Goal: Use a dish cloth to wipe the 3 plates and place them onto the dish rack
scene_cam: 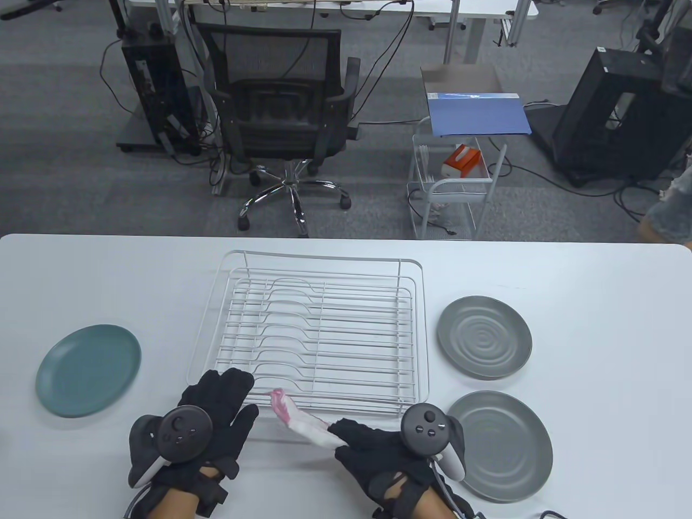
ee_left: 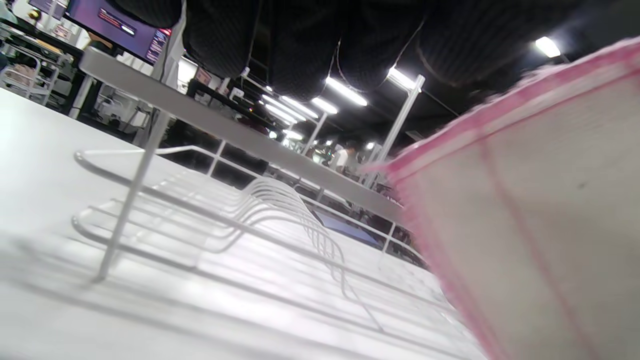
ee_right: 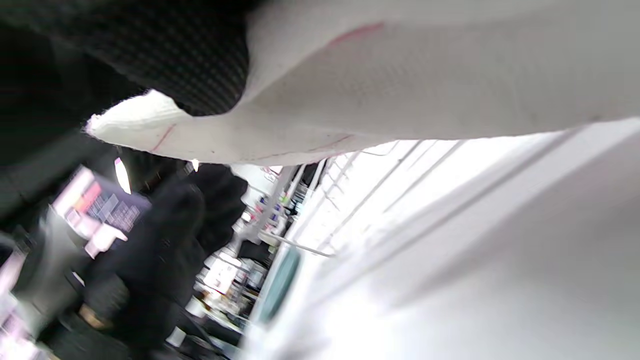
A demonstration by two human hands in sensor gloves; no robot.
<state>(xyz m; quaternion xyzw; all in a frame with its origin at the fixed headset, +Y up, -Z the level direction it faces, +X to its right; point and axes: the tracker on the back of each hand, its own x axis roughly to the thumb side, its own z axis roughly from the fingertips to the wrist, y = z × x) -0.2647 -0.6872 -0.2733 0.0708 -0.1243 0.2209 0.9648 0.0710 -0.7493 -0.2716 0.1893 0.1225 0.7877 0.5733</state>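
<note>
Right hand (scene_cam: 378, 454) is pinching the dish cloth (scene_cam: 300, 419) at the dish rack (scene_cam: 313, 330) front edge; left hand (scene_cam: 211, 427), fingers straight, is holding nothing; three plates are lying outside.

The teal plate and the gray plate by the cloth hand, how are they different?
The teal plate is blue-green with a smooth face; the near gray plate is gray with ring ridges. The teal plate lies left of the dish rack, alone; the gray one lies on the right, beside another gray plate. Both lie flat on the table, unracked.
</note>
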